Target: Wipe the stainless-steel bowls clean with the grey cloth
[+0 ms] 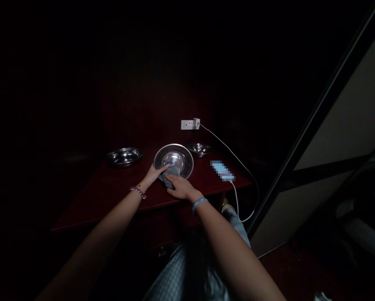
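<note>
A shiny metal bowl (174, 152) is tilted toward me above the dark red table. My left hand (153, 173) grips its lower left rim, the thumb lying over the inside. In my right hand (181, 187) is a grey cloth (171, 172), pressed against the bowl's lower rim and inner wall. The fingers of the right hand lie over the cloth, and part of the cloth hangs below the rim. The left fingers behind the bowl are hidden.
On the red table (90, 205) a wide metal bowl (125, 156) stands left and a smaller metal bowl (199, 149) stands behind right. A phone (222, 170) lies at right, its white cable (237, 156) looping past the table edge to a wall socket (187, 124).
</note>
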Demonstrator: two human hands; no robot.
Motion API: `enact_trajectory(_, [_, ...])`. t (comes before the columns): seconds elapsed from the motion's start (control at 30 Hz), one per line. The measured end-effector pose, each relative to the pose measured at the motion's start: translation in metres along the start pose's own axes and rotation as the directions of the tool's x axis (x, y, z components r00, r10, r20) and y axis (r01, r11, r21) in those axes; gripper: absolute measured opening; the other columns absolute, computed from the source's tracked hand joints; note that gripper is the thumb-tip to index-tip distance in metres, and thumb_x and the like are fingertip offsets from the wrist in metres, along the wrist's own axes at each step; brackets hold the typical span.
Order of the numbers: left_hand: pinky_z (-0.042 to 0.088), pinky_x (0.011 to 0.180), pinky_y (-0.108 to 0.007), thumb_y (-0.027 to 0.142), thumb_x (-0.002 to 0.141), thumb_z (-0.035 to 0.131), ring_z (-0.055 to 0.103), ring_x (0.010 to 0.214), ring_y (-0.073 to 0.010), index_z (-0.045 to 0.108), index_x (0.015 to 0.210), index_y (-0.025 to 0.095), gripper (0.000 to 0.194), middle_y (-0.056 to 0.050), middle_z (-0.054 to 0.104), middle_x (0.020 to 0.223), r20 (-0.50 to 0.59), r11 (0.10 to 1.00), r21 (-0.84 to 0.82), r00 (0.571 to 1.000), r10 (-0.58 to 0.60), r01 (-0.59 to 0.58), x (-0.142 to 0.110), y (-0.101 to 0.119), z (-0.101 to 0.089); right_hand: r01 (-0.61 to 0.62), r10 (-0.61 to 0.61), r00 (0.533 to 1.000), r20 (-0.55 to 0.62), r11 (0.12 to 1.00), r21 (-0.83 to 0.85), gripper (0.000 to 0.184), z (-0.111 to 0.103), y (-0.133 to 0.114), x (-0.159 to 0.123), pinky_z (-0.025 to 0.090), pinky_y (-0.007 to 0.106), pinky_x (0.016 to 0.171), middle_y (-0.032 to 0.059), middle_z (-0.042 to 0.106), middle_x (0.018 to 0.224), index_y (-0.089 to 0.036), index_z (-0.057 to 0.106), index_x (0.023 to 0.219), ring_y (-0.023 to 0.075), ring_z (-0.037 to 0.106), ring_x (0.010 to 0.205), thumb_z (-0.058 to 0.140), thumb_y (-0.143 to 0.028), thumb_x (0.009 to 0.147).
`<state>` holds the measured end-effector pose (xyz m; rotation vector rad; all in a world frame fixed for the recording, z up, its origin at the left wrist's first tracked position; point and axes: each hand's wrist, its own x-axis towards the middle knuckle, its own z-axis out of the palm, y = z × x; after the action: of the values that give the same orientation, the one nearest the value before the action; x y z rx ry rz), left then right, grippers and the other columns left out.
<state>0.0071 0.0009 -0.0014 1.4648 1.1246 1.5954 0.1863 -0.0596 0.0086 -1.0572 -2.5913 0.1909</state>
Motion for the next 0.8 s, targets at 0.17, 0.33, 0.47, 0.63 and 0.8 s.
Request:
enact_trajectory(0.17, [0.043,0.120,-0.049,0.031,0.071,0.086,0.068,0.126,-0.0305,0.068,0.128,0.015,0.062,-0.016,0.075,0.132,0.006,1.000,-0.005,1.000,0.008,-0.008,0.000,0.000,0.000,-0.020,0.020,1.000,0.019,1.000,-0.003,0.070,-0.003,-0.003,-0.001,0.037,0.043,0.126,0.0211,0.048,0.162,-0.005,0.044,0.159,0.0292,0.046,0.152,0.059,-0.030,0.096])
enact_trajectory(0.33, [0.042,0.120,-0.050,0.032,0.071,0.085,0.067,0.128,-0.0312,0.067,0.129,0.015,0.063,-0.016,0.074,0.132,-0.004,0.999,-0.024,1.000,0.022,-0.022,0.001,-0.002,0.000,-0.035,0.035,0.999,0.033,0.999,-0.011,0.071,-0.004,-0.005,-0.001,0.034,0.040,0.128,0.0219,0.047,0.162,-0.003,0.043,0.159,0.0291,0.046,0.152,0.060,-0.030,0.096])
enact_trajectory(0.47, [0.043,0.120,-0.050,0.033,0.072,0.085,0.068,0.127,-0.0315,0.068,0.127,0.015,0.060,-0.016,0.075,0.130,-0.005,0.999,-0.014,1.000,0.030,-0.030,0.002,-0.004,0.000,-0.032,0.032,0.999,0.008,0.999,-0.003,0.068,-0.004,-0.005,-0.002,0.037,0.042,0.126,0.0188,0.049,0.162,-0.009,0.046,0.159,0.0279,0.048,0.151,0.061,-0.030,0.096])
enact_trajectory(0.63, [0.047,0.117,-0.048,0.033,0.074,0.085,0.069,0.125,-0.0300,0.070,0.123,0.016,0.054,-0.015,0.076,0.128,-0.013,0.999,0.026,1.000,0.024,-0.024,0.002,-0.002,-0.001,-0.072,0.072,0.997,0.024,0.997,-0.029,0.061,-0.014,-0.010,-0.003,0.042,0.040,0.122,0.0137,0.057,0.157,-0.016,0.051,0.156,0.0259,0.055,0.145,0.058,-0.032,0.099])
enact_trajectory(0.8, [0.048,0.116,-0.050,0.031,0.072,0.086,0.070,0.122,-0.0317,0.071,0.113,0.014,0.047,-0.016,0.079,0.121,-0.053,0.999,0.047,0.998,-0.019,0.022,0.001,0.001,-0.002,-0.179,0.195,0.977,0.087,0.970,-0.166,0.050,-0.035,-0.019,-0.006,0.046,0.036,0.116,0.0100,0.069,0.143,-0.020,0.061,0.149,0.0257,0.064,0.134,0.053,-0.036,0.101])
